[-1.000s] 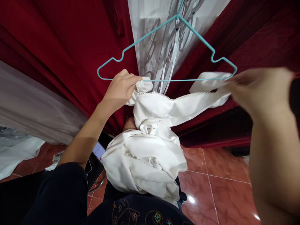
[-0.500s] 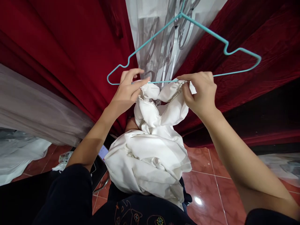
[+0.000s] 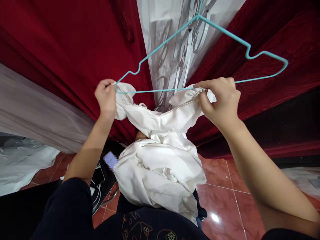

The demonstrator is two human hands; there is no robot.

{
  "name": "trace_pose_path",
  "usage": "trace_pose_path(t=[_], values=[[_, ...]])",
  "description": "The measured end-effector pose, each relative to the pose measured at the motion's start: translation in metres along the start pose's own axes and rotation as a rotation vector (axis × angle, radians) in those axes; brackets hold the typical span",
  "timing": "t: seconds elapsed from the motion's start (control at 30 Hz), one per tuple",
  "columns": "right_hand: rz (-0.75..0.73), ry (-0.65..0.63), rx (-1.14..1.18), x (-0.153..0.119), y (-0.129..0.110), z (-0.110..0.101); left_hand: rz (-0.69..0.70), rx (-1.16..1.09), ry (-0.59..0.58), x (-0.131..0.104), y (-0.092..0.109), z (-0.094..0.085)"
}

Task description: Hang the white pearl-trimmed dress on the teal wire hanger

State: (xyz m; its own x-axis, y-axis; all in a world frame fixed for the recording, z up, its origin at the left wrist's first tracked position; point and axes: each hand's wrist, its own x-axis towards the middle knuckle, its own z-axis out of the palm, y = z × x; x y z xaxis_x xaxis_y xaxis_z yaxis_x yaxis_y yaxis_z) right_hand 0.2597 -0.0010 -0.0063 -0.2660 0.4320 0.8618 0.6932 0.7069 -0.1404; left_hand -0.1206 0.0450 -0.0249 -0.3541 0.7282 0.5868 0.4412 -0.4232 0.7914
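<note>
White garment (image 3: 160, 160) lay bunched on the lap (image 3: 123, 204), its top stretched beneath the hanger (image 3: 162, 90). Left hand (image 3: 106, 100) pinched one puffed end; right hand (image 3: 222, 100) gripped the opposite beaded edge (image 3: 160, 115). Judged soft, light, possibly slippery; cloth seemed safer to hold than beads. Hanger hook cut off; inner folds hidden; right-hand contact with hanger unclear.

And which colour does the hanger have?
The hanger is light turquoise; the head view shows it best.

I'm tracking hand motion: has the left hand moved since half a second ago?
Yes: the left hand has moved left, farther from the white curtain.
</note>
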Motion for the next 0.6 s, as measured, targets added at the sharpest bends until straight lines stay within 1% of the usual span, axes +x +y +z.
trace_pose_path(t=[0.03,0.07,0.1,0.13,0.2,0.23,0.27,0.33,0.37,0.47,0.5,0.53,0.57,0.6], values=[[0.011,0.000,-0.006,0.000,-0.001,0.001,0.037,-0.002,0.042,0.019,0.005,-0.001],[0.027,-0.007,-0.018,-0.001,-0.002,0.001,0.115,-0.010,0.079,0.034,0.013,-0.002],[0.044,-0.022,-0.030,-0.001,-0.004,0.001,0.182,-0.017,0.099,0.045,0.024,-0.002],[0.058,-0.031,-0.038,-0.002,-0.005,0.002,0.218,-0.018,0.094,0.051,0.038,-0.001],[0.071,-0.033,-0.037,-0.003,-0.006,0.003,0.281,0.002,0.042,0.051,0.071,0.005],[0.074,-0.031,-0.034,-0.003,-0.007,0.003,0.301,0.032,-0.071,0.047,0.087,0.010],[0.077,-0.032,-0.034,-0.004,-0.007,0.004,0.325,0.079,-0.219,0.041,0.102,0.015],[0.074,-0.027,-0.048,-0.004,-0.006,0.004,0.392,0.076,-0.328,0.029,0.123,0.028],[0.074,-0.028,-0.060,-0.005,-0.006,0.005,0.438,0.045,-0.333,0.023,0.129,0.034],[0.090,-0.039,-0.082,-0.006,-0.004,0.006,0.607,-0.028,-0.173,0.004,0.134,0.052],[0.099,-0.044,-0.086,-0.006,-0.004,0.007,0.663,0.000,-0.172,-0.004,0.133,0.056],[0.109,-0.045,-0.090,-0.006,-0.004,0.008,0.704,0.054,-0.225,-0.012,0.131,0.060],[0.115,-0.046,-0.094,-0.006,-0.005,0.009,0.720,0.118,-0.327,-0.021,0.127,0.064],[0.116,-0.044,-0.098,-0.005,-0.006,0.010,0.719,0.184,-0.455,-0.029,0.123,0.068]])
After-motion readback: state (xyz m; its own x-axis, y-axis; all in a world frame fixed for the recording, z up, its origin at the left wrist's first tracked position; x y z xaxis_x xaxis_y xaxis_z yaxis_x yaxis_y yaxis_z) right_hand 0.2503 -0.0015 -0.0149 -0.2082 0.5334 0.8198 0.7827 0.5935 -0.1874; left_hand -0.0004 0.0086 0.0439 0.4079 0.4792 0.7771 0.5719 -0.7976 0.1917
